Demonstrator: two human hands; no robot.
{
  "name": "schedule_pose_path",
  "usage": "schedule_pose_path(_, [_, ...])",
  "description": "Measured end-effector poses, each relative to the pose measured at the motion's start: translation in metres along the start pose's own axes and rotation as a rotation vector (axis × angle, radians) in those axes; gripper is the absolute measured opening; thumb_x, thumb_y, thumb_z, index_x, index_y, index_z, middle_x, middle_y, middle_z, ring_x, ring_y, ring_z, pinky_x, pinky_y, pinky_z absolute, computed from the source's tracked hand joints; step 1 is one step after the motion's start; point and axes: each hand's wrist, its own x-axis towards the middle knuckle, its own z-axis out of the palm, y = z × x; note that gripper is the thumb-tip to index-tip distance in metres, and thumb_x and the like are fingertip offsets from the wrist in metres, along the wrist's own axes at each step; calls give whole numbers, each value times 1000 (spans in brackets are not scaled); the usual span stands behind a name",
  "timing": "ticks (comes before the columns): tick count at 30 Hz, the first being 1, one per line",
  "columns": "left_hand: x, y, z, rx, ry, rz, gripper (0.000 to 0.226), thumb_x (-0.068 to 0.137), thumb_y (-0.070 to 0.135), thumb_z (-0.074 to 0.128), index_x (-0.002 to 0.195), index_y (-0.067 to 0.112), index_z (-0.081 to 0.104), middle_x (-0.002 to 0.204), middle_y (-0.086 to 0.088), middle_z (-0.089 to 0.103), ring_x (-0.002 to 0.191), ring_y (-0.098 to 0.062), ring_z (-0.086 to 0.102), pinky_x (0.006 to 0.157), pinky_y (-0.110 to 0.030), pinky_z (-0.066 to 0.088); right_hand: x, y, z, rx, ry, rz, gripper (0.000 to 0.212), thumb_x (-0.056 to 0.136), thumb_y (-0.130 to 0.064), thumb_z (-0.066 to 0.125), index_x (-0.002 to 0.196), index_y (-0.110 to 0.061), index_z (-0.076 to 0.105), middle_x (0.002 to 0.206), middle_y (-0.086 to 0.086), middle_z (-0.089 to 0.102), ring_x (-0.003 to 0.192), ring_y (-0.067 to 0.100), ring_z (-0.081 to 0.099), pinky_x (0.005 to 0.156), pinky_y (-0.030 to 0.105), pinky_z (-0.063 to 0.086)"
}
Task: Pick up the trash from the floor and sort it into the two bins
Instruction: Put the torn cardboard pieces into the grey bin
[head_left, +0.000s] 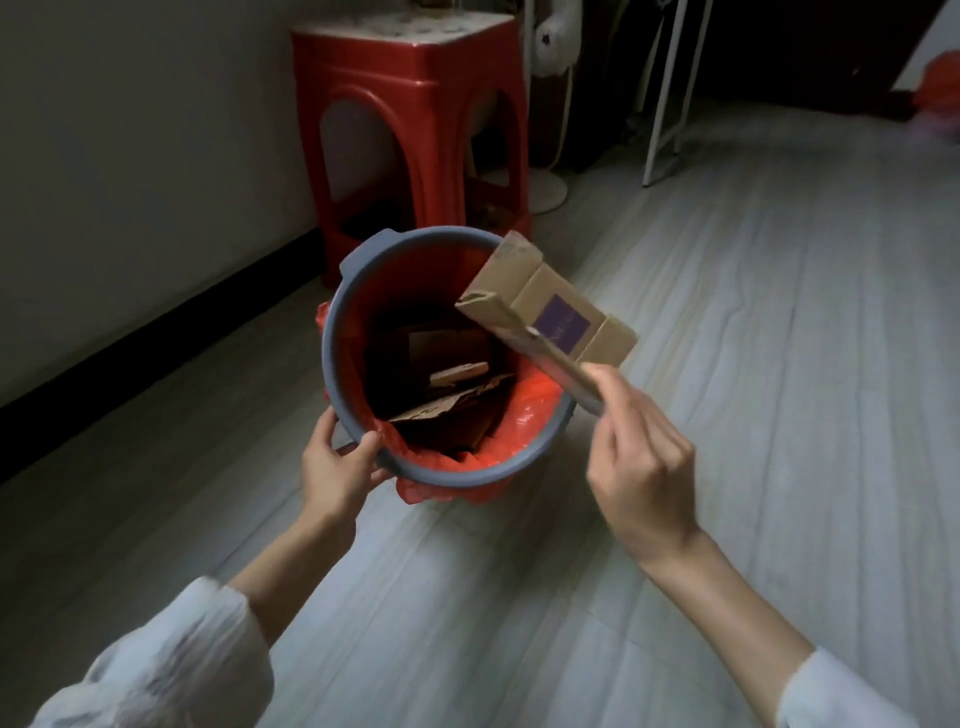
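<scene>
We see a grey bin (332, 364) standing on the pale plank floor (727, 312), lined with a red plastic bag (540, 410) whose edges spill over the rim on the near and left sides. Inside the bin lie several torn brown cardboard pieces (452, 384), stacked loosely against the dark bottom. The left hand (337, 467) grips the bin's near-left rim, with the thumb hooked over the top edge and the other fingers wrapped on the outside wall. The right hand (644, 467) is raised just right of the bin and pinches the near corner of a flattened cardboard box (550, 306) between thumb and curled fingers. That box is tilted, its far end reaching over the right part of the bin's opening, apart from the rim as far as we can tell; it carries 1 purple label on its upper face. Both forearms come out of white sleeves (171, 660) at the near edge. Behind the bin, against the wall on the left, stands a red plastic stool (415, 104). To the far right of it we make out a white fan base (545, 192) and thin white frame legs (660, 130).
</scene>
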Motion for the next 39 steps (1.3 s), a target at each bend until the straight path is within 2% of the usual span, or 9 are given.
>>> schedule_pose_path(2, [-1,0,-1,6,-28,-5,50,90,-1,52,132,24,40,103,-8,60,88,-28,66,55,-25,58,11,-15,17,40,-76,-144,37,94,1,31,107,6,65,103,16,70,96,25,69,87,29,51])
schedule_pose_path(6, [-1,0,-8,24,-77,14,47,91,-2,50,130,23,42,98,-3,60,86,-26,65,55,-24,58,38,-34,66,-70,-248,-349,46,96,1,23,96,1,69,87,13,71,83,24,70,70,31,59])
schedule_pose_path(10, [3,0,-15,27,-87,4,48,91,-1,50,132,23,41,108,-9,60,87,-27,65,56,-25,58,49,-36,101,-250,-653,-377,31,82,-3,35,85,-8,66,68,5,63,62,23,66,45,28,47])
schedule_pose_path(14, [9,3,-20,-4,-85,-24,51,91,0,52,135,23,39,114,-14,59,90,-30,65,59,-29,57,40,-22,102,-259,-924,-392,44,87,-2,23,124,-9,45,110,12,59,103,31,56,77,38,43])
schedule_pose_path(22, [13,5,-26,90,-147,8,52,91,0,52,135,24,40,92,-4,64,82,-20,66,57,-26,58,40,-26,122,-321,-1162,-375,38,90,-5,42,126,-13,49,116,11,59,110,32,53,82,39,44])
schedule_pose_path(30, [19,10,-29,71,-126,-18,55,89,-2,54,137,21,40,90,-10,68,66,-17,70,52,-21,55,34,-19,142,-286,-1158,-307,42,91,-6,43,127,-21,54,116,8,60,109,30,57,78,35,46])
schedule_pose_path(33, [19,12,-32,69,-121,-31,53,89,0,55,135,21,41,86,-10,68,66,-18,69,51,-21,55,33,-17,151,-211,-1015,-208,35,89,-11,50,124,-13,52,122,11,49,116,31,49,80,37,46])
schedule_pose_path(36, [19,13,-34,86,-123,-19,47,89,-1,55,125,27,46,85,-8,68,64,-16,69,52,-21,54,43,-9,158,-214,-952,-170,70,81,-24,66,141,-13,31,144,15,30,136,32,25,103,41,33])
schedule_pose_path(39, [20,12,-38,132,-148,14,42,90,-2,52,112,34,48,82,-4,69,65,-13,69,51,-19,53,58,-2,166,-302,-1055,-99,97,77,-43,67,149,-13,7,154,13,13,143,29,10,117,41,15])
